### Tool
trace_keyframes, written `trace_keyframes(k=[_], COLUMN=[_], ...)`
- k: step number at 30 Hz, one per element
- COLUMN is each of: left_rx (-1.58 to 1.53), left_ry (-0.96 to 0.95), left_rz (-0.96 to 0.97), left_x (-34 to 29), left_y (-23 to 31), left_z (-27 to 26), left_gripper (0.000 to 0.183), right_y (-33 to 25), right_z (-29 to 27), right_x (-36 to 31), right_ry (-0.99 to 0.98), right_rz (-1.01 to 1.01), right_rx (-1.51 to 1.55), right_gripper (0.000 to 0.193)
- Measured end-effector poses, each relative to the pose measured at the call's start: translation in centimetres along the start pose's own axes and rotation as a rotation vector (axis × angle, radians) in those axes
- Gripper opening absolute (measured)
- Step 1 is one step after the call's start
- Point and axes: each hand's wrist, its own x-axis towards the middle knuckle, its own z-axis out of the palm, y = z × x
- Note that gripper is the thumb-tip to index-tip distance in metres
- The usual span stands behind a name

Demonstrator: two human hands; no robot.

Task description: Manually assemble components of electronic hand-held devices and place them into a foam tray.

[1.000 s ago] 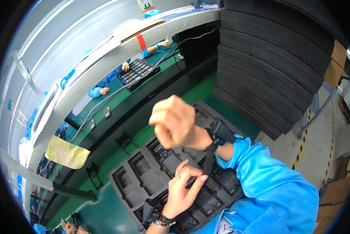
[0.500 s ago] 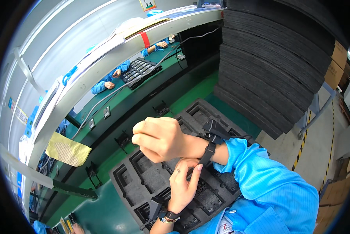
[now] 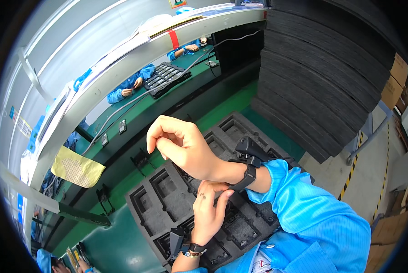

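Note:
My right hand (image 3: pixel 181 148) is raised over a dark grey foam tray. Its fingers curl loosely inward, and nothing shows in them. A black wrist strap (image 3: pixel 245 178) circles the right wrist, carrying a small black device (image 3: pixel 248 148). From below, my left hand (image 3: pixel 209 210) reaches that strap, its fingertips closed at the strap's lower edge; the exact grip is partly hidden. The left wrist bears a similar black device (image 3: pixel 176 241) and a beaded bracelet. Beneath both hands, the foam tray (image 3: pixel 156 224) has moulded recesses, some with black parts in them.
A tall stack of dark foam sheets (image 3: pixel 322 77) stands at the right. Beyond the tray runs a green workbench (image 3: pixel 142 107) with a black parts tray (image 3: pixel 165 78) and co-workers' hands. A yellow cloth (image 3: pixel 78 167) hangs at left. Cardboard boxes (image 3: pixel 392 91) are far right.
My right hand has turned at the wrist and loosened from a tighter fist. My left hand stays at the strap, slightly lower and further left. The view has shifted a little.

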Motion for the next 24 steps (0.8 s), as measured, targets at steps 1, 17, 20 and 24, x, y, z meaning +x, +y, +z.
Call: trace_keyframes(k=[1,17,20,24], left_rx=[0.008,0.099,0.420,0.681], left_ry=[0.012,0.213,0.381,0.200], left_rz=[-0.011,-0.156,0.112,0.325], left_x=[0.0,0.3,0.8,2.8], left_y=[0.0,-2.5,-1.8,1.6], left_z=[0.1,0.6,-0.4,-1.2], left_gripper=[0.011,0.066,0.061,0.062], right_y=[-0.1,1.7,3.9,6.6], right_z=[0.0,-0.1,-1.4,-1.2], right_x=[0.0,0.8,1.3,0.5], right_ry=[0.000,0.062,0.153,-0.037], right_rz=[0.000,0.173,-0.027,-0.580], right_rx=[0.000,0.216,-0.132,-1.166], right_gripper=[0.013,0.012,0.010,0.009])
